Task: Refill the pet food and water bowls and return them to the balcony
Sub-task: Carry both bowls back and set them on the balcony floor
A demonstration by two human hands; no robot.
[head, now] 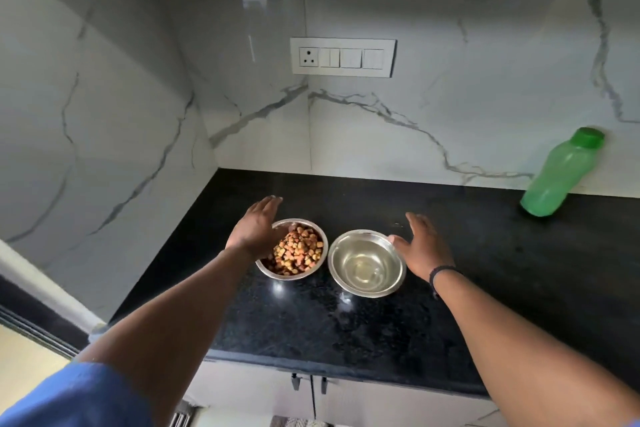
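Two steel bowls stand side by side on the black counter (346, 329). The left bowl (313, 274) is full of brown pet food pellets. The right bowl (367, 263) holds clear water. My left hand (256, 229) hovers over the left rim of the food bowl, fingers straight, holding nothing. My right hand (424, 246) is spread beside the right rim of the water bowl, its thumb close to the rim; whether it touches is unclear.
A green plastic bottle (559, 177) with a green cap stands at the back right against the marble wall. A switch panel (343, 57) is on the wall above. Cabinet doors (311, 399) sit below the counter's front edge.
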